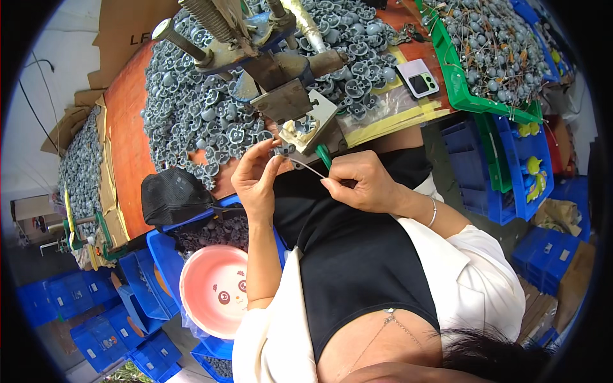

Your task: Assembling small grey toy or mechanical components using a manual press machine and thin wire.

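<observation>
My left hand [257, 177] is closed in a pinch, thumb against fingers, on a small grey plastic part [281, 150] that the fingers partly hide. Opposite it, my right hand [363, 182] grips a thin pale rod [309, 167], which reaches across to the left fingertips. Whether the rod sits in the grey part cannot be made out. Just beyond both hands stands a metal press [281, 92] with a cream-coloured fixture [299, 133] on its base. A green handle [324, 155] points toward me between the hands.
Heaped grey plastic parts [191, 115] cover the orange table [124, 159] around the press. A folding phone [417, 78] lies at right, beside a green basket [454, 89] of grey balls on thin stems. Near my left arm are a pink bowl [214, 290] and black mesh bag [174, 196].
</observation>
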The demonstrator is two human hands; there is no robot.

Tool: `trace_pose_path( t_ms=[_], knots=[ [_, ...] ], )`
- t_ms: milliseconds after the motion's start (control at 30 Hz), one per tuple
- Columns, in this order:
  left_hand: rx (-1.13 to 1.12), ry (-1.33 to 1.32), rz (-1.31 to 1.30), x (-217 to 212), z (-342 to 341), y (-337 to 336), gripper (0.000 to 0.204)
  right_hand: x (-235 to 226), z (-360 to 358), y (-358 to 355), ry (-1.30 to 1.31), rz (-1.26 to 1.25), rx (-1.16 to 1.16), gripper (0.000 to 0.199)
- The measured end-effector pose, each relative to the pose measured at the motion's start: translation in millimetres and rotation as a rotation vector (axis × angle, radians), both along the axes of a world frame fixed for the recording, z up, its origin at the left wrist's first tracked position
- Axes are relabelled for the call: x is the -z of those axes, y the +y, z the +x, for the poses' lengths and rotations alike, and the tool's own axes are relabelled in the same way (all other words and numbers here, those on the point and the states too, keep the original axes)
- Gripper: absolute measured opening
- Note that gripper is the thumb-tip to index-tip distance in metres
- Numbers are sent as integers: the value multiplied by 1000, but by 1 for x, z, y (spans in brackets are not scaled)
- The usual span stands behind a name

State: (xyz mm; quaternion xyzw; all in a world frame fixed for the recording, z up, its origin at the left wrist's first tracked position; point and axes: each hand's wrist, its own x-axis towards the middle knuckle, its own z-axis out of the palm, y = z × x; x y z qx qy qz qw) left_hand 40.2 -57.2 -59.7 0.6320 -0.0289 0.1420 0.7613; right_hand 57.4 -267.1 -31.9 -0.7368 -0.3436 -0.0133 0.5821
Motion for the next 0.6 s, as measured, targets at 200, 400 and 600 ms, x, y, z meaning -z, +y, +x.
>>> trace_pose_path(
  t_ms=[200, 400, 600],
  knots=[
    [-34, 6, -18, -3, 2, -4, 30, 7, 1, -2, -10, -20, 83, 20],
    [45, 9, -35, 0, 3, -5, 29, 6, 2, -1, -7, -40, 50, 18],
    [276, 144, -229, -7, -10, -24, 26, 16, 9, 4, 110, 39, -8, 17]
  ],
)
